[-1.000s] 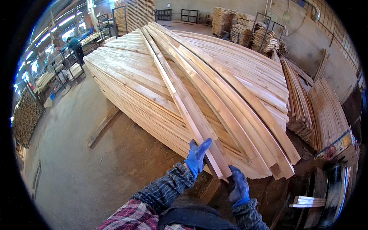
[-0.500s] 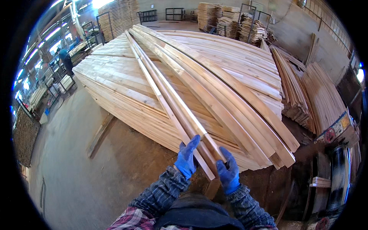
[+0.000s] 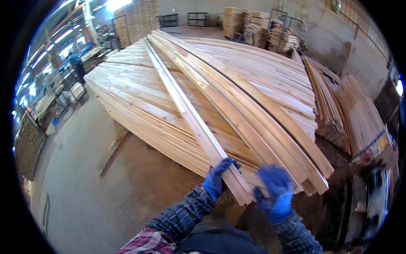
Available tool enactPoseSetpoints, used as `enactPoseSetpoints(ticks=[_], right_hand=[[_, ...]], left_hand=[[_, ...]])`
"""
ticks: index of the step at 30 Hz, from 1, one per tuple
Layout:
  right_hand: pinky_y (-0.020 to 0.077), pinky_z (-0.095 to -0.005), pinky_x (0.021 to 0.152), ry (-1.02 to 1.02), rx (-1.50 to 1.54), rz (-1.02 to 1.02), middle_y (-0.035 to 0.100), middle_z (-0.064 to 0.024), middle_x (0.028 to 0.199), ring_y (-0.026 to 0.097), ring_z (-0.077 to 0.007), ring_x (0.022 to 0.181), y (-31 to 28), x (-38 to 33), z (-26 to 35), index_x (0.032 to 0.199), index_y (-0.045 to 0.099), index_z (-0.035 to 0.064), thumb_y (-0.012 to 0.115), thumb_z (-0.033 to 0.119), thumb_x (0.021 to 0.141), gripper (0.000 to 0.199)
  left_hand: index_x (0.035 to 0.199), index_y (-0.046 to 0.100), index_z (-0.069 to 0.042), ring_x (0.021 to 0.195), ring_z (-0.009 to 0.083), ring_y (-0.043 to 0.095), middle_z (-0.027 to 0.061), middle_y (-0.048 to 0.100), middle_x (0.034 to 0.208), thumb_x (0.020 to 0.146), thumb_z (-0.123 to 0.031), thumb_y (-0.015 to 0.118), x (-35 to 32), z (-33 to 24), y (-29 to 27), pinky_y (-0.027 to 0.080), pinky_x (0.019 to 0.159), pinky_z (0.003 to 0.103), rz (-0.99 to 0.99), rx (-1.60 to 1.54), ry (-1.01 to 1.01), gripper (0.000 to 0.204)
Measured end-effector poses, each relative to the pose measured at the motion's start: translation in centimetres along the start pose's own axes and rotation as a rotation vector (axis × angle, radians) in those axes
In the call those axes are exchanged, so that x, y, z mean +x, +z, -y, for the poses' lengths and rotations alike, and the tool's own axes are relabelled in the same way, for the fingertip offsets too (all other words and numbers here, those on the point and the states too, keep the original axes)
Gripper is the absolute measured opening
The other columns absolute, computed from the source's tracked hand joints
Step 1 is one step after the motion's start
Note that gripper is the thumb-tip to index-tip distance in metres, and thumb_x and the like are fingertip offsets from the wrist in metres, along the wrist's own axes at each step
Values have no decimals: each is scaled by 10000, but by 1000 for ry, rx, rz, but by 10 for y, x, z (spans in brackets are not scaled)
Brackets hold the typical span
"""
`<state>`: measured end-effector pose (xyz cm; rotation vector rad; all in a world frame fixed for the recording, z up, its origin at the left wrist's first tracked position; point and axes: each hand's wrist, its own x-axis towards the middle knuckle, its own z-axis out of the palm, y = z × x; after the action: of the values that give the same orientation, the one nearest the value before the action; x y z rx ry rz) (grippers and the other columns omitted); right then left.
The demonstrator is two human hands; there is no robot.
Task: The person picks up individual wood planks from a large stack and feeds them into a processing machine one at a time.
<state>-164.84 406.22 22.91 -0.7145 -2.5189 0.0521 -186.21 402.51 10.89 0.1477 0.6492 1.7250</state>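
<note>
My left hand (image 3: 216, 180), in a blue glove, is closed around the near end of long, narrow wooden strips (image 3: 192, 120). They lie side by side, pressed together, and slant away across a broad stack of boards (image 3: 139, 99). Just right of the strips' near end, my right hand (image 3: 275, 190), also blue-gloved, is off the wood with its fingers apart, somewhat smeared by motion. Several long loose boards (image 3: 249, 114) rest on the stack to the right, their near ends jutting past its edge.
A wooden beam (image 3: 113, 152) pokes out from under the stack on the left, over the concrete floor (image 3: 80, 169). More lumber piles (image 3: 363, 114) stand at the right by the wall. At the far left a person (image 3: 77, 67) stands near racks.
The strips, earlier spread apart between both hands, now lie against each other. My right hand has let go and moved right; my left hand has shifted slightly right and down along them.
</note>
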Motion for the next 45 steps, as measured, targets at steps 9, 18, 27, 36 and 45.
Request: enactPoseSetpoints(ticks=[9,18,27,36,45], right_hand=[[466,-519,825,134,-151,143,601,-165,1193,575,-363,1005,-11,-6,-38,1469,467,150,643,141,745,745],[518,-430,890,314,402,353,653,-205,1075,639,-354,998,28,5,-39,1289,623,69,770,181,665,651],[533,-279,819,597,923,507,720,-115,970,659,-156,889,101,97,-45,1068,714,15,676,296,940,311],[323,-456,1173,236,95,655,237,-231,1599,348,-381,1439,158,251,64,1591,188,182,813,600,679,1182],[482,-504,991,156,84,606,412,-275,1408,542,-415,1224,135,183,50,1574,231,157,783,455,736,1046]], left_hand=[[1267,527,-17,1174,329,612,195,628,1240,923,-252,700,-2,1,-2,534,984,482,-56,-3,-15,451],[1215,580,-53,948,255,683,127,673,1084,920,-292,697,-5,0,9,599,834,407,-77,97,34,398],[1410,455,-31,1141,335,618,177,601,1294,893,-668,572,-6,11,6,497,1021,498,14,-21,2,828],[1463,400,-121,1208,299,563,107,576,1333,946,-599,541,-16,36,-28,447,1053,461,119,-318,-171,718],[1487,362,-125,1225,335,549,148,546,1340,922,-226,703,-41,-4,-61,434,1057,482,-209,683,588,667]])
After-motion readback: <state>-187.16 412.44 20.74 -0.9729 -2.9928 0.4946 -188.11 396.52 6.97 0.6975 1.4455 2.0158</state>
